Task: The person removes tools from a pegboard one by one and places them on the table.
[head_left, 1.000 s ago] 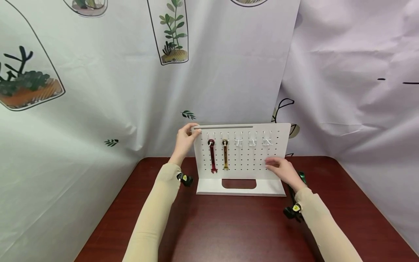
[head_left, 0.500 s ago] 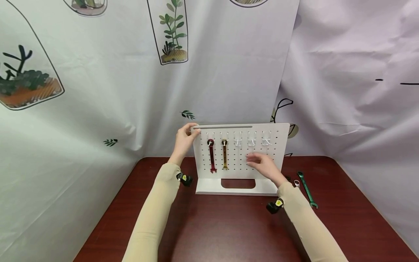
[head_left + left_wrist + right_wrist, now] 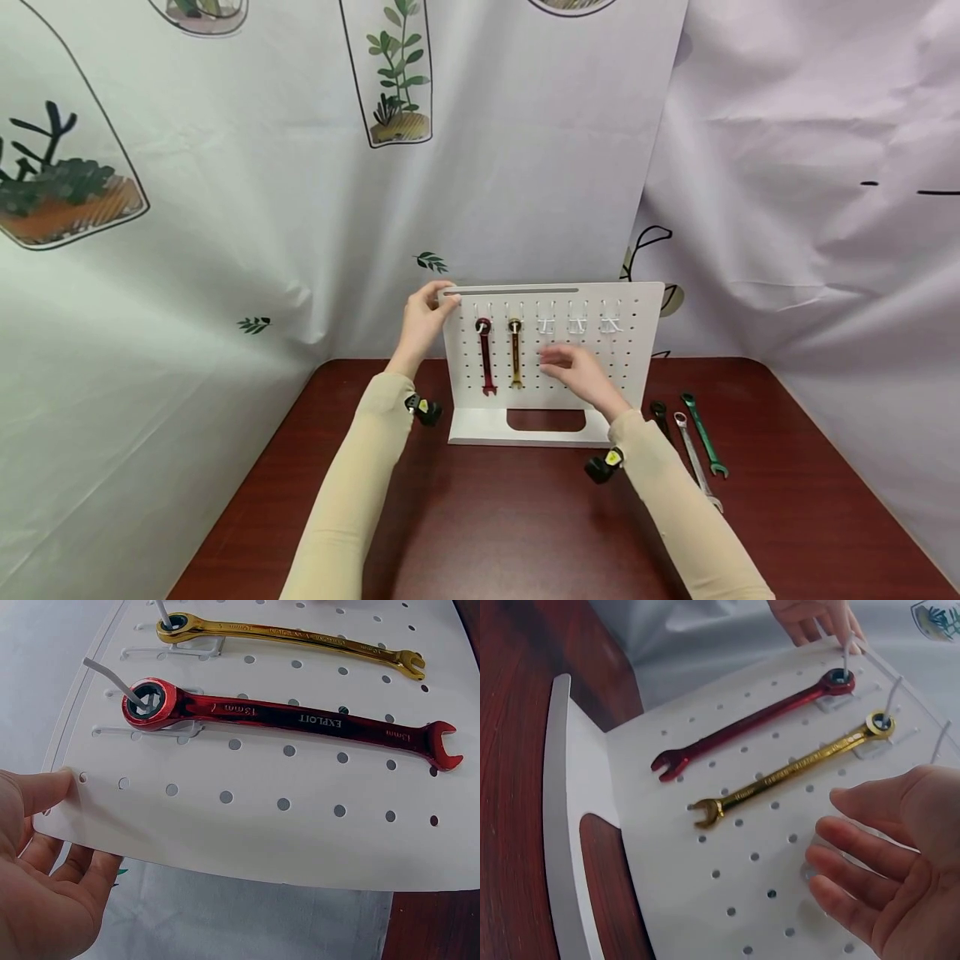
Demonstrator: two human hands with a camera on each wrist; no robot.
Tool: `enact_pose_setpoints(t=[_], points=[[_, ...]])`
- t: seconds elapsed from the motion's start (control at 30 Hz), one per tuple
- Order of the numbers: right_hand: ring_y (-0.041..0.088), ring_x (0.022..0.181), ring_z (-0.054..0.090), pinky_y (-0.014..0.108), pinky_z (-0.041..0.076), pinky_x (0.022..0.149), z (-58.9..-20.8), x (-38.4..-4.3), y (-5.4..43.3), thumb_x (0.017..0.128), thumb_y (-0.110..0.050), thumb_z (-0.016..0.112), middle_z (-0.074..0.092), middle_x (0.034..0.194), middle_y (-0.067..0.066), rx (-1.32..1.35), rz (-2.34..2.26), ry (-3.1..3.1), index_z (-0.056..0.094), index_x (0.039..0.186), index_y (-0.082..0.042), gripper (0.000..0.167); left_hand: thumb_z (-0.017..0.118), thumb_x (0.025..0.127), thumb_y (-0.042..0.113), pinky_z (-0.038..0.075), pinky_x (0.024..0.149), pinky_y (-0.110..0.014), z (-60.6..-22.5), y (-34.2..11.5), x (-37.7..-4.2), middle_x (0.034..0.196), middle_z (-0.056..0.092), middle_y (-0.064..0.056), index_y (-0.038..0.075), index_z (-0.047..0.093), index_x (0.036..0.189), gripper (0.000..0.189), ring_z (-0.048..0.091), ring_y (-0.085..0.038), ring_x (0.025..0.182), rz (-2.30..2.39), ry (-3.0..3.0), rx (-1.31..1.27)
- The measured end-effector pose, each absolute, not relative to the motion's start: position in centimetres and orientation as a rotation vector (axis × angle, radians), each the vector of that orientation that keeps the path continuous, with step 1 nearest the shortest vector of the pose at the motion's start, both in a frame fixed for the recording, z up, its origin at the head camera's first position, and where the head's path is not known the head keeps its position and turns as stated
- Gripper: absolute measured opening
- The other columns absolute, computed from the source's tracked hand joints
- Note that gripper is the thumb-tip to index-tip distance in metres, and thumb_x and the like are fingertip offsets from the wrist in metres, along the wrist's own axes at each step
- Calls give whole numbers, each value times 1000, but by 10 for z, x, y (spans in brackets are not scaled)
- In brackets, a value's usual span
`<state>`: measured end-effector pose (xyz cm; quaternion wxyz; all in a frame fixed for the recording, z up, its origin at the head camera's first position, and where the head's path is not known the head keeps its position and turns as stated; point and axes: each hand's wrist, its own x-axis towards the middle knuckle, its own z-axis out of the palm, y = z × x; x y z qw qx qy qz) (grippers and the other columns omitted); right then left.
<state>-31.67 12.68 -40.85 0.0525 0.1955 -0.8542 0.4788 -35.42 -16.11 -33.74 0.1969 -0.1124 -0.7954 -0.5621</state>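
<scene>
A white pegboard stand (image 3: 585, 392) stands upright on the table. My left hand (image 3: 423, 321) grips its top left corner, thumb (image 3: 52, 791) on the front face and fingers behind. From the leftmost hooks hang a red combination wrench (image 3: 277, 720) and, beside it, a gold one (image 3: 795, 771), both ring end up. Three white hooks (image 3: 577, 325) to their right bear nothing. In front of the board, below these hooks, my right hand (image 3: 577, 375) holds nothing. Its fingers (image 3: 855, 874) are loosely bent, close to the board's face right of the gold wrench.
Right of the stand, a green wrench (image 3: 703, 435), a silver wrench (image 3: 693, 454) and a black wrench (image 3: 660, 415) lie on the dark red table (image 3: 510, 517). My right sleeve partly covers the black and silver ones. A printed cloth (image 3: 525, 167) hangs behind.
My right hand has moved left across the board's front, from its right edge to near the gold wrench. The wrenches on the table have come into sight. My left hand keeps its grip.
</scene>
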Motion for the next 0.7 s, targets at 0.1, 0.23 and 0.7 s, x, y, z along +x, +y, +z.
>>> enact_pose_setpoints(t=[0.1, 0.23, 0.7], points=[[31, 108, 66, 45, 52, 91, -409, -318, 120, 96, -12, 69, 71, 119, 14, 601, 1494, -2582, 66, 128, -2, 34, 69, 98, 24, 47, 75, -37, -337, -161, -353, 109, 71, -12, 12, 68, 121, 26, 62, -25, 89, -1573, -2228, -313], [30, 109, 65, 45, 52, 91, -410, -320, 113, 97, -13, 69, 70, 119, 14, 593, 1525, -2580, 65, 130, -3, 35, 69, 98, 24, 47, 74, -37, -337, -161, -352, 109, 71, -12, 12, 67, 121, 26, 62, -24, 89, -1572, -2225, -319], [30, 106, 66, 42, 52, 91, -414, -325, 94, 97, -13, 66, 69, 120, 16, 621, 1516, -2588, 64, 128, 1, 34, 69, 98, 24, 46, 73, -36, -337, -160, -352, 108, 70, -12, 12, 68, 120, 25, 60, -22, 88, -1565, -2221, -320]])
